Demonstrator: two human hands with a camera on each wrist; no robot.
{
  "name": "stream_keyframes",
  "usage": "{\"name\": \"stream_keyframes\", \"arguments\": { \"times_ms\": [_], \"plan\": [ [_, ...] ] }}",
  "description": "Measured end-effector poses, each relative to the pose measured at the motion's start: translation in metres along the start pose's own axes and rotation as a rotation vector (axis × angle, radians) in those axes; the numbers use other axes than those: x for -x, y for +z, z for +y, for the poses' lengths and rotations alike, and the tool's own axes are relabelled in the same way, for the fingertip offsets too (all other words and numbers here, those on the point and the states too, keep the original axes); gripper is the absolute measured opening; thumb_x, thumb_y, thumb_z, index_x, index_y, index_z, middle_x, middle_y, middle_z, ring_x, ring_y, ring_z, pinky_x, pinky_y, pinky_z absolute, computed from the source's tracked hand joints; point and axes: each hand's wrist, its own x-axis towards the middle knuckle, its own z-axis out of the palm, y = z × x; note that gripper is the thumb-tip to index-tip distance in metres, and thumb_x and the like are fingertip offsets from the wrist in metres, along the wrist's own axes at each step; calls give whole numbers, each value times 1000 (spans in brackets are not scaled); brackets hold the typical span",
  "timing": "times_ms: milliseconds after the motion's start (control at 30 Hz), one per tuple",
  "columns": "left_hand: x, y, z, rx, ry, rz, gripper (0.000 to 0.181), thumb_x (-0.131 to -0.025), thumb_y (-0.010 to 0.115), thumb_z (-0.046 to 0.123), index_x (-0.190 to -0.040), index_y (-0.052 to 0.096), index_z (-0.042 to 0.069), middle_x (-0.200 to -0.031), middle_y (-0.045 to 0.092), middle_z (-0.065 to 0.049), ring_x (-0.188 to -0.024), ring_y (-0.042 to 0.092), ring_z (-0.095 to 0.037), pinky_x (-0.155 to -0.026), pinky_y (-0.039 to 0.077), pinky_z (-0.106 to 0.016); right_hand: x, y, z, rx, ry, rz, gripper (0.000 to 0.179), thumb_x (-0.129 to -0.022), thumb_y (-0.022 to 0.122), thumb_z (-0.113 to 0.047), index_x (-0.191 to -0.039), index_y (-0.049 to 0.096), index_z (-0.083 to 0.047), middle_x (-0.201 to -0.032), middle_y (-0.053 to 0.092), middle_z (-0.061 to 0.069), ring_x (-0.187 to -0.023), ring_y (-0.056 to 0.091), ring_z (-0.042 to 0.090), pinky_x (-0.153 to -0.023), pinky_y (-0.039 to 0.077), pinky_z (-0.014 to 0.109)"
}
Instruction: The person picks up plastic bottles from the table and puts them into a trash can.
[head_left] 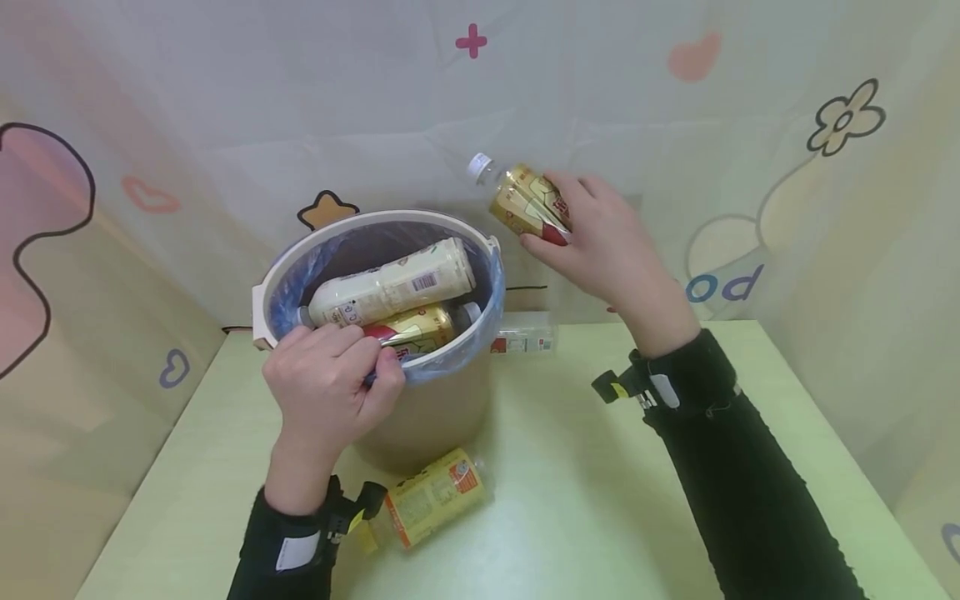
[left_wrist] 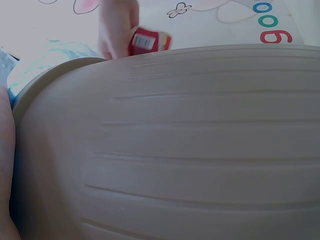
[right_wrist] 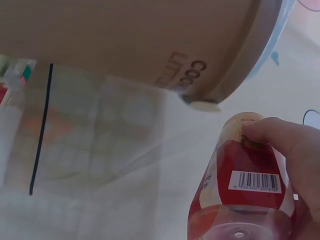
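Observation:
My right hand (head_left: pixel 600 237) grips a clear plastic bottle (head_left: pixel 528 204) with a gold and red label, holding it in the air right of the bin. Its white cap points up and left; in the right wrist view the bottle's barcode side (right_wrist: pixel 255 181) faces the camera. My left hand (head_left: pixel 326 392) curls over the front left rim of a beige bin (head_left: pixel 442 417), which stands upright. A blue plastic liner (head_left: pixel 492 283) lines the bin. Inside lie a white-labelled bottle (head_left: pixel 397 283) and, partly under it, a gold-labelled bottle (head_left: pixel 423 329).
In front of the bin, a yellow-labelled bottle (head_left: pixel 437 497) lies on the pale green table (head_left: pixel 585 508). Behind the bin's right side lies another clear bottle (head_left: pixel 532 335), partly hidden. A patterned curtain (head_left: pixel 570 92) hangs behind and at both sides.

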Motion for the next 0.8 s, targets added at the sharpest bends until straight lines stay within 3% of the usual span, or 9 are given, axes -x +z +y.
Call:
{"name": "stream_keyframes", "arguments": {
  "times_ms": [533,800],
  "plan": [
    [1,0,-1,4,-5,-20,32,-79,48,25,-50,40,15,-49,35,2,-42,34,-19,-44,19,-34,-26,6,-62,-3,-225,42,83,-83,66,-54,-153,41,-17,-135,54,9,-110,51,19,-87,48,32],
    [2,-1,-3,2,-10,-37,30,-78,49,25,-50,43,14,-49,37,1,-42,35,-20,-44,20,-34,-35,13,-82,40,-316,34,81,-84,65,-54,-153,41,-18,-135,54,7,-116,50,19,-97,41,35]
  ]
}}
